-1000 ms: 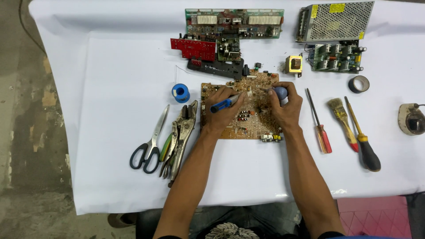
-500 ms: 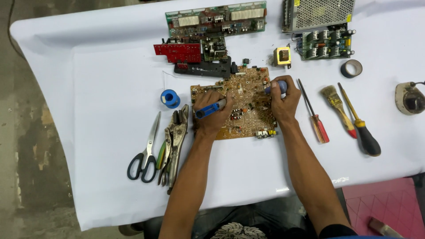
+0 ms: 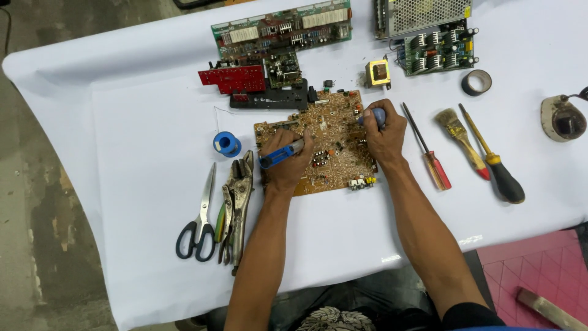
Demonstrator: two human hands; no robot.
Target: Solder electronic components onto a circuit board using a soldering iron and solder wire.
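Head view: brown circuit board [image 3: 324, 144] lies mid-table, toward the far edge. Left hand [image 3: 286, 160] is clamped on a blue-handled tool [image 3: 280, 154], right hand [image 3: 384, 130] on a blue-grey tool [image 3: 375, 116]. Best to brace both wrists on the board, tips steady.

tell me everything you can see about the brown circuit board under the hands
The brown circuit board is a flat, roughly rectangular panel with a stepped outline, lying on the white table cover. Its tan face is crowded with small parts, with connectors at the near edge. The left hand rests on it holding a blue-handled tool; the right hand presses a blue-grey tool to its right side.
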